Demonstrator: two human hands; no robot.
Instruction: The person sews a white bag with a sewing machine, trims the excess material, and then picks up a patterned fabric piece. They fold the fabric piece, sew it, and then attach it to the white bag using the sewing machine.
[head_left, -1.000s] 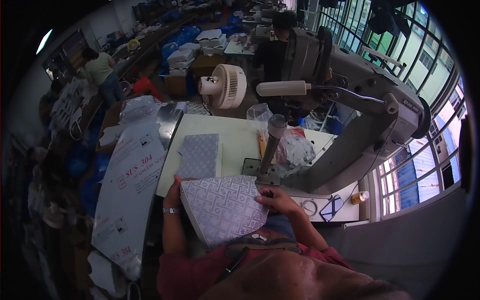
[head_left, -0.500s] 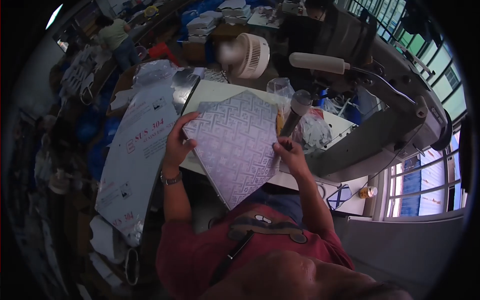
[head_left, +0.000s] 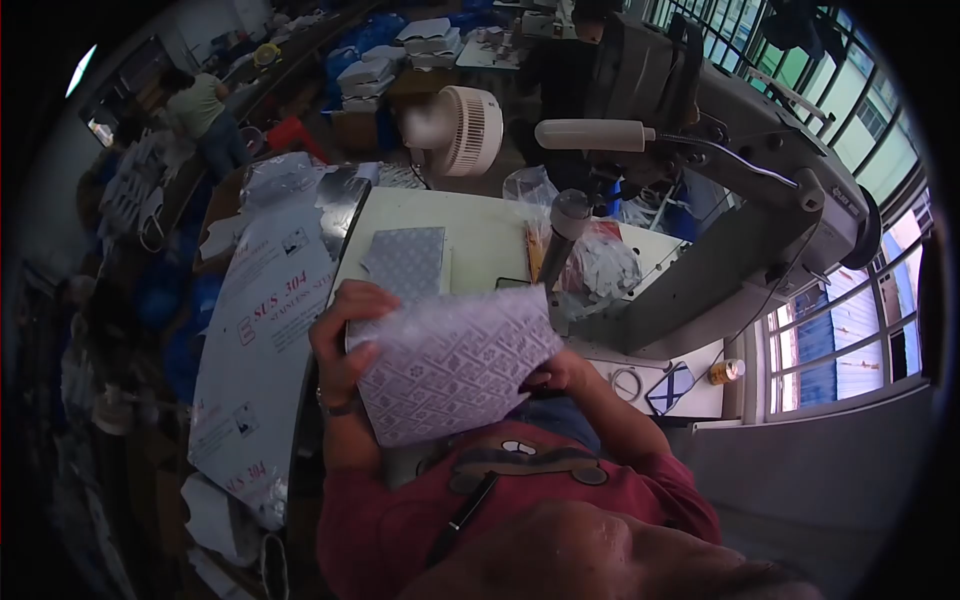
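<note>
A silvery-lilac patterned fabric piece (head_left: 455, 365) is held in front of my chest, above the near edge of the white table (head_left: 480, 215). My left hand (head_left: 348, 325) grips its upper left edge, with the thumb on the patterned face and the fingers behind. At its lower right edge, my right hand (head_left: 562, 372) is closed on it, the fingers partly hidden. A similar patterned piece (head_left: 408, 255) lies on the table behind it. The upright post (head_left: 565, 235) of a sewing machine (head_left: 690, 265) stands just beyond its right corner.
A small white fan (head_left: 470, 130) stands at the table's far side. Clear plastic bags (head_left: 600, 265) lie right of the post. A panel in printed protective film (head_left: 265, 320) runs along the left. A yellow-labelled container (head_left: 727, 371) sits near the window. Two other people are farther back.
The held fabric piece has turned and tipped lower, towards my body, showing a different patterned face. Both hands have moved down, and the patterned piece on the table has come into sight.
</note>
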